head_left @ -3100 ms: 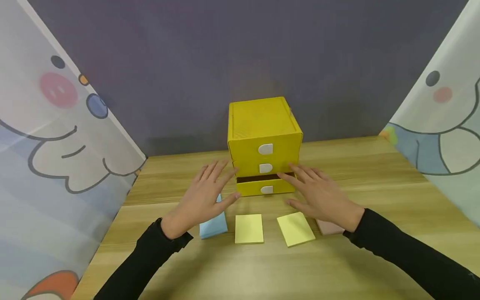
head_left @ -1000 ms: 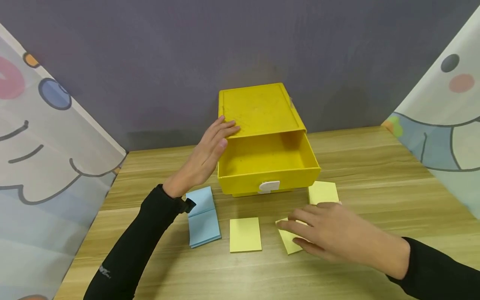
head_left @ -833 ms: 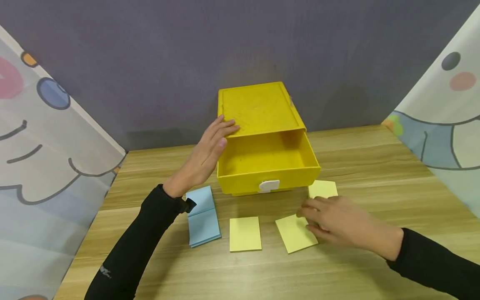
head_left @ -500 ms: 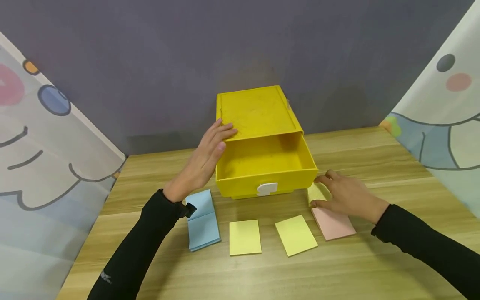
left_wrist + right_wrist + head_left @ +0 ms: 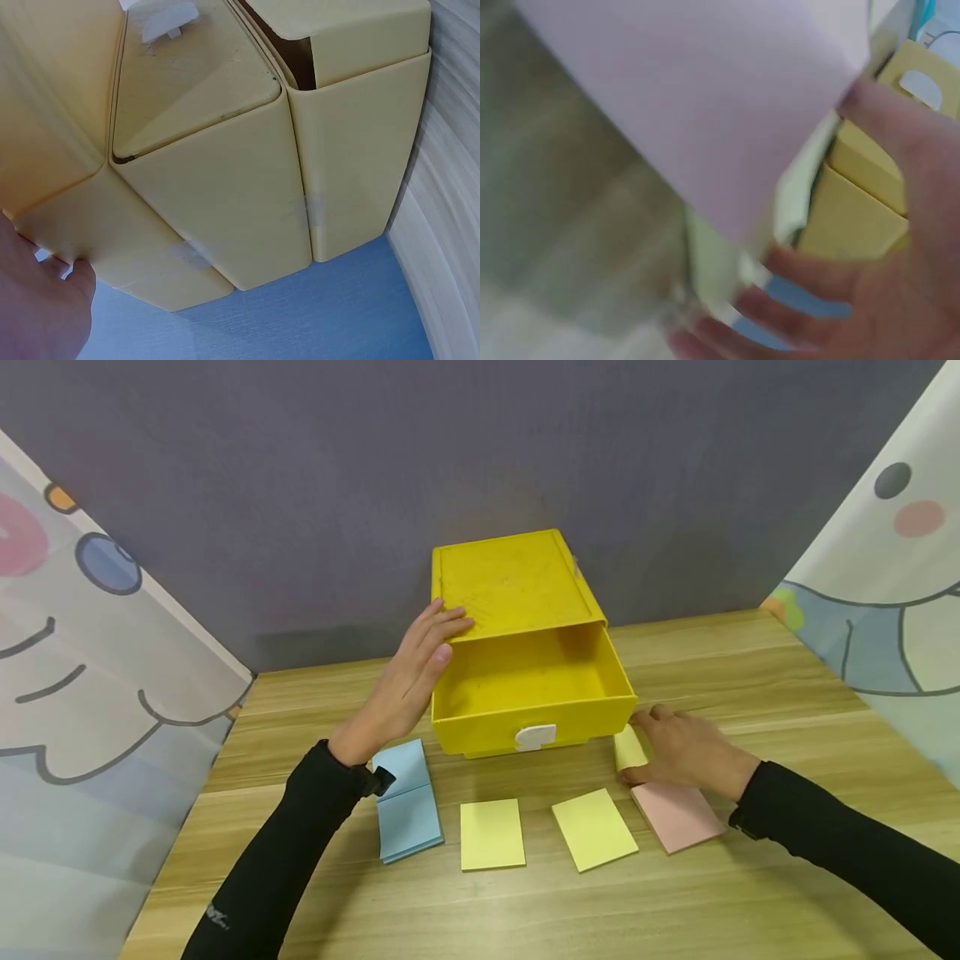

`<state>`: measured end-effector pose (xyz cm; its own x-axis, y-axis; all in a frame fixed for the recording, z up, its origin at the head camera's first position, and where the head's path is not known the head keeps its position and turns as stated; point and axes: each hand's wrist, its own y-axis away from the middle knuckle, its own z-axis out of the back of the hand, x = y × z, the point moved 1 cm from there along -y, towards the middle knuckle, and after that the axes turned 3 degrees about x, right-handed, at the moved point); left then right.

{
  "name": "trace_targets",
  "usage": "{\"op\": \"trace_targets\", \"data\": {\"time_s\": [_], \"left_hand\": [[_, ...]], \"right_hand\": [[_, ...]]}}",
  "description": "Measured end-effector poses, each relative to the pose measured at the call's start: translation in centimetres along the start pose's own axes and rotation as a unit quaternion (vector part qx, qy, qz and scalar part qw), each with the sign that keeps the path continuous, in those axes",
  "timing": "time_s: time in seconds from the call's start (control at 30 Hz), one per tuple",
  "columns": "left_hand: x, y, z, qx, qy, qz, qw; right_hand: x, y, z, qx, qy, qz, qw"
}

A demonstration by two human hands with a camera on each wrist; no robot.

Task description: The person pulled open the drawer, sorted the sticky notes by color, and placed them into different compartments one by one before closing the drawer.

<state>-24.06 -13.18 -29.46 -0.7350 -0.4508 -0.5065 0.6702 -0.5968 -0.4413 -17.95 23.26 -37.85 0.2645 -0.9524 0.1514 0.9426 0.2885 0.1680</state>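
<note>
A small yellow drawer cabinet (image 5: pixel 517 578) stands against the back wall with its top drawer (image 5: pixel 525 718) pulled out; no contents show inside. My left hand (image 5: pixel 401 689) rests with straight fingers on the cabinet's top left edge. At the cabinet's front right, my right hand (image 5: pixel 686 750) pinches a yellow sticky note pad (image 5: pixel 628 750) between thumb and fingers, partly covering it. Just in front of that hand lies a pink sticky note pad (image 5: pixel 678 817), which looms large in the right wrist view.
Two more yellow sticky note pads (image 5: pixel 492 833) lie in front of the cabinet. To the left are blue sticky note pads (image 5: pixel 408 818) in a column, partly under the left wrist. A grey wall (image 5: pixel 337 510) closes the back; cartoon-printed panels (image 5: pixel 885 577) flank the wooden table (image 5: pixel 525 910).
Since the oldest frame the top drawer has come out and the left hand has moved onto the cabinet. My right hand has gone to the far yellow pad; the pink pad has shifted slightly.
</note>
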Motion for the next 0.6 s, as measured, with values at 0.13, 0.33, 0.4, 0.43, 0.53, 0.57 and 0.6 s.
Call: {"op": "trace_targets", "data": {"time_s": [0.13, 0.33, 0.4, 0.43, 0.53, 0.57, 0.6], "left_hand": [[0.1, 0.1, 0.0, -0.004, -0.001, -0.002, 1.0000], [0.1, 0.3, 0.0, -0.007, 0.008, 0.000, 0.9999], [0.2, 0.2, -0.1, -0.007, 0.009, 0.001, 0.9999], [0.2, 0.2, -0.1, -0.006, 0.010, 0.002, 0.9999], [0.2, 0.2, -0.2, -0.007, 0.012, 0.001, 0.9999], [0.2, 0.2, -0.2, -0.008, 0.012, 0.001, 0.9999], [0.2, 0.3, -0.2, -0.010, 0.013, 0.001, 0.9999]], "right_hand": [[-0.7, -0.2, -0.1, -0.011, -0.083, -0.010, 0.9964], [-1.7, 0.1, 2.5, -0.021, -0.164, -0.033, 0.9857], [-2.0, 0.7, 4.5, -0.034, -0.184, -0.039, 0.9817], [-2.1, 1.0, 5.6, -0.042, -0.197, -0.038, 0.9788], [-2.1, 2.2, 9.5, -0.090, -0.236, -0.017, 0.9675], [-1.8, 2.6, 10.7, -0.107, -0.252, -0.005, 0.9618], [-1.4, 2.9, 11.9, -0.125, -0.264, 0.009, 0.9565]]}}
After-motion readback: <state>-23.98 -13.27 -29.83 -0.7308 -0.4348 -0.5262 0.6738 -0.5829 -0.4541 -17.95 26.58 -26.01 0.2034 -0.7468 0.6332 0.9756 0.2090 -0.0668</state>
